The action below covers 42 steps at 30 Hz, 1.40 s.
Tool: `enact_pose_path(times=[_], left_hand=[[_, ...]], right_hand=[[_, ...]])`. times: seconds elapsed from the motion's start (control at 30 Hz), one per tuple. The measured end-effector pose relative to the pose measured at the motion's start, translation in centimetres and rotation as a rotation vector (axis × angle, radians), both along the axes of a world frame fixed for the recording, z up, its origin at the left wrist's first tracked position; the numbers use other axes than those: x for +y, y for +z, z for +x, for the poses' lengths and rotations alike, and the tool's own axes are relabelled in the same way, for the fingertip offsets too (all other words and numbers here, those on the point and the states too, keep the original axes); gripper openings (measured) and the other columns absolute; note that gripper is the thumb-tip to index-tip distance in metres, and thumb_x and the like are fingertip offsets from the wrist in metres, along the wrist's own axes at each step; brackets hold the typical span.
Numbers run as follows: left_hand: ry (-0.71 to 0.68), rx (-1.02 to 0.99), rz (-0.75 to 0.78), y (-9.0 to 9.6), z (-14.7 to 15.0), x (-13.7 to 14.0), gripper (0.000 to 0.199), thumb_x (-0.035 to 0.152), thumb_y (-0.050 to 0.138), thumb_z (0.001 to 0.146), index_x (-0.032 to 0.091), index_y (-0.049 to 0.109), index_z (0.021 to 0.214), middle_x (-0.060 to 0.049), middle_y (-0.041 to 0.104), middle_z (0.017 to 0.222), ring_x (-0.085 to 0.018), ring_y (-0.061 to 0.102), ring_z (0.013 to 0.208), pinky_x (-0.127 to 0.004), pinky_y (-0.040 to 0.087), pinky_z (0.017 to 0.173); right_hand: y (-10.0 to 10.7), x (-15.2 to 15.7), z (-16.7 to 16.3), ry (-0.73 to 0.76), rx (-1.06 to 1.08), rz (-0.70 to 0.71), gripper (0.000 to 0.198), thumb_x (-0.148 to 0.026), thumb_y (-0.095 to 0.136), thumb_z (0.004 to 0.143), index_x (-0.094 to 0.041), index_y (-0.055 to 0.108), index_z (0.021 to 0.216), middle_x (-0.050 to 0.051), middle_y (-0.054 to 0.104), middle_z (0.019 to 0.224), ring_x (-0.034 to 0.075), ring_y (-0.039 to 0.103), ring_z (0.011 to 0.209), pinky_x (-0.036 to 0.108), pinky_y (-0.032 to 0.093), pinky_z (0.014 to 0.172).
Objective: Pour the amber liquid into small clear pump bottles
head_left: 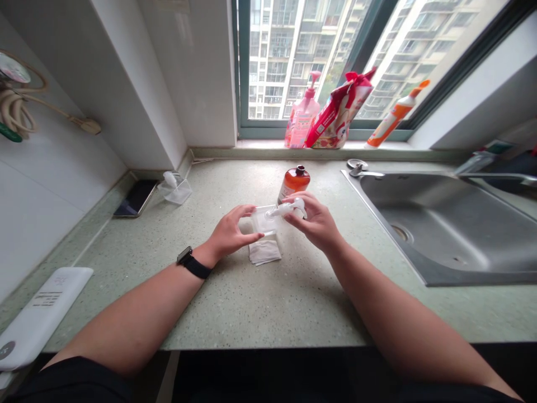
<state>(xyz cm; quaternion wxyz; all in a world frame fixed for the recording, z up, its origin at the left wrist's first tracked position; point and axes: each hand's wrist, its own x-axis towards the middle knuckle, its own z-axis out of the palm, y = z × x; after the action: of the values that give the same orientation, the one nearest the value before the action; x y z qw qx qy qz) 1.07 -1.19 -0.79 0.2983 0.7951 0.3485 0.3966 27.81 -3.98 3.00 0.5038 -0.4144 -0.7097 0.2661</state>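
Centrally in the head view, both bare hands meet over a speckled pale-green surface (235,302). The left hand (229,230) grips a clear container (260,221), its thumb along the near edge and its fingers along the far one. A black watch (193,263) circles that wrist. The right hand (316,221) is curled around a white pump head (289,208), whose inner end meets the container; whether it is seated in the opening cannot be told.

Just beyond the right hand stands an amber bottle (296,180), upright and uncapped, its lower part partly hidden by the fingers. A folded white tissue (264,252) lies on the near side of the container.

Over to the left, a small clear box (175,187) with something whitish at its top sits just beside a dark phone (136,197); nearer the person lies a long white device (46,319). To the right, a steel sink (470,224) is set into the surface. On the windowsill stand a pink pump bottle (302,117), a red bag (339,112) and an orange-and-white bottle (392,120).
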Motion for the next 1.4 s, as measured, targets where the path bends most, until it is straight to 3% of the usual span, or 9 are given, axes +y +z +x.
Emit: enact_pose_path(times=[0.3,0.6,0.93,1.13,1.23,1.33,1.4], left_hand=[[-0.047,-0.001,-0.090,0.0,0.1,0.2,0.068,0.045,0.091,0.083,0.020,0.065,0.140,-0.016,0.074,0.139,-0.033,0.076,0.123,-0.053,0.060,0.110],[-0.029,0.071,-0.127,0.2,-0.1,0.2,0.074,0.042,0.086,0.087,0.019,0.059,0.153,-0.015,0.072,0.147,-0.035,0.070,0.137,-0.052,0.053,0.121],[0.000,0.114,-0.063,-0.1,-0.3,0.4,0.080,0.048,0.086,0.087,0.023,0.058,0.157,-0.015,0.066,0.156,-0.037,0.062,0.146,-0.058,0.043,0.129],[-0.006,0.047,-0.008,-0.1,-0.1,0.4,0.077,0.042,0.087,0.089,0.023,0.056,0.156,-0.015,0.067,0.152,-0.034,0.065,0.142,-0.054,0.047,0.126],[0.000,0.042,-0.014,-0.2,-0.1,0.4,0.080,0.041,0.088,0.087,0.024,0.053,0.157,-0.015,0.069,0.149,-0.033,0.068,0.138,-0.054,0.050,0.122],[0.009,0.046,-0.029,-0.2,-0.2,0.5,0.081,0.040,0.087,0.088,0.025,0.051,0.158,-0.015,0.069,0.149,-0.033,0.068,0.137,-0.054,0.050,0.122],[0.013,0.042,-0.041,-0.3,-0.2,0.5,0.081,0.039,0.087,0.088,0.025,0.050,0.158,-0.015,0.069,0.148,-0.033,0.068,0.138,-0.054,0.050,0.122]], right_hand=[[-2.5,1.5,-2.2,0.025,-0.065,0.040,0.031,-0.052,0.073,0.100,-0.028,0.080,0.120,0.009,0.074,0.126,0.026,0.069,0.122,0.050,0.055,0.113],[-3.3,1.7,-2.8,-0.006,-0.072,0.072,0.026,-0.033,0.068,0.102,-0.029,0.080,0.125,0.008,0.077,0.122,0.026,0.072,0.119,0.047,0.056,0.112],[-3.4,2.8,-2.4,0.079,-0.063,0.002,0.028,-0.041,0.070,0.101,-0.030,0.082,0.124,0.008,0.076,0.123,0.025,0.070,0.119,0.046,0.057,0.110],[-3.7,2.7,-2.2,0.112,0.018,-0.063,0.032,-0.040,0.074,0.096,-0.031,0.082,0.126,0.008,0.074,0.131,0.027,0.067,0.128,0.049,0.053,0.117],[-3.6,2.7,-1.6,0.098,0.052,-0.096,0.029,-0.028,0.071,0.090,-0.032,0.085,0.115,0.006,0.074,0.134,0.027,0.066,0.131,0.052,0.048,0.122],[-3.5,2.6,-0.6,-0.034,0.087,-0.098,0.025,-0.019,0.063,0.085,-0.029,0.085,0.087,0.005,0.077,0.122,0.026,0.070,0.123,0.054,0.048,0.121],[-3.5,2.5,-0.2,-0.116,0.121,-0.084,0.024,-0.018,0.061,0.084,-0.028,0.083,0.082,0.005,0.078,0.113,0.026,0.071,0.115,0.053,0.052,0.116]])
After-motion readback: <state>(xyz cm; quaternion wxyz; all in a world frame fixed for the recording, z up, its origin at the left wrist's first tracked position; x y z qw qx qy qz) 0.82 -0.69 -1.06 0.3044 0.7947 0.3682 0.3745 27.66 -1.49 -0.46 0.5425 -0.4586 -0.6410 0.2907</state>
